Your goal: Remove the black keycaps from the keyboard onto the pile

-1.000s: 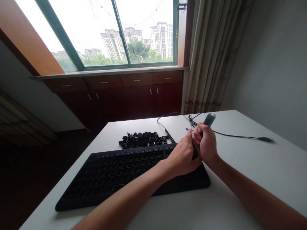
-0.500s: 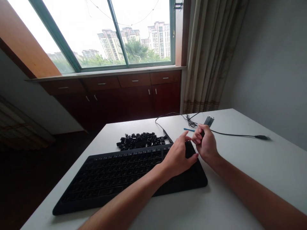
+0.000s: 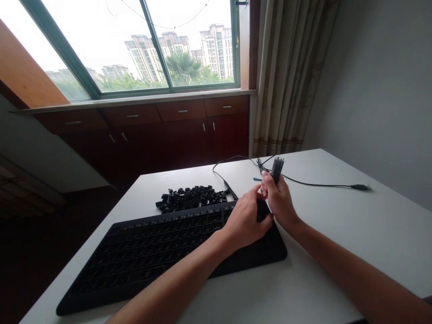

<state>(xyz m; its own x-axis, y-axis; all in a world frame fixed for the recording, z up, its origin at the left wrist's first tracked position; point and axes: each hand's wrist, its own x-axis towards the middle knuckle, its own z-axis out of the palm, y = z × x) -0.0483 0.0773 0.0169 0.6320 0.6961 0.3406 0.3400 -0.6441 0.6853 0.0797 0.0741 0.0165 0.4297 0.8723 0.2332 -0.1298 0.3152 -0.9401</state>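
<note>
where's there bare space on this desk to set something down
The widest bare patch of white tabletop lies between the right forearm and the black cable. Another lies between both forearms, nearer than the keyboard. It's crowded behind the keyboard, with heaped keycaps, and around the hands.

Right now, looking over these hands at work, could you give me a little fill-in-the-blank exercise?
1. The black keyboard lies on a table colored ____.
2. A black object juts up from the ____ hand.
3. A pile of black pieces lies on the keyboard's ____ (near or far) side.

Missing words: white; right; far.
</note>
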